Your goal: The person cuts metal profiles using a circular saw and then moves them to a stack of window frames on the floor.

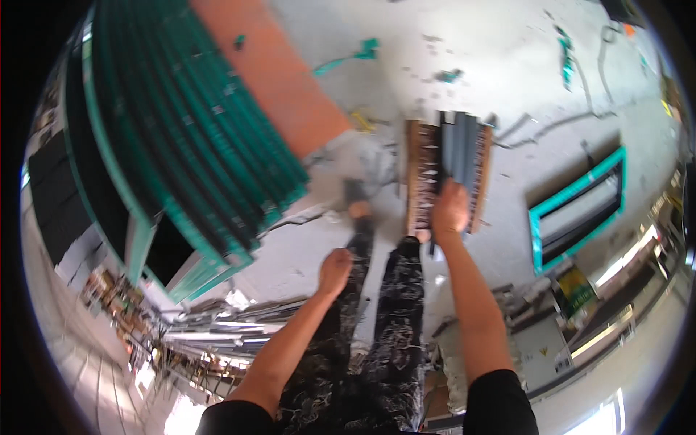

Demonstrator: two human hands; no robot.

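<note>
Dark grey strips (458,148), just right of the frame's centre between brown strips (413,170), with right hand (451,209) upon them in a grasp too blurred to tell, and left hand (336,272) loosely clenched, left of centre.

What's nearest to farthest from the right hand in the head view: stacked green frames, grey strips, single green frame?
1. Grey strips: at the right hand.
2. Single green frame: off to the right.
3. Stacked green frames: over on the left.
</note>
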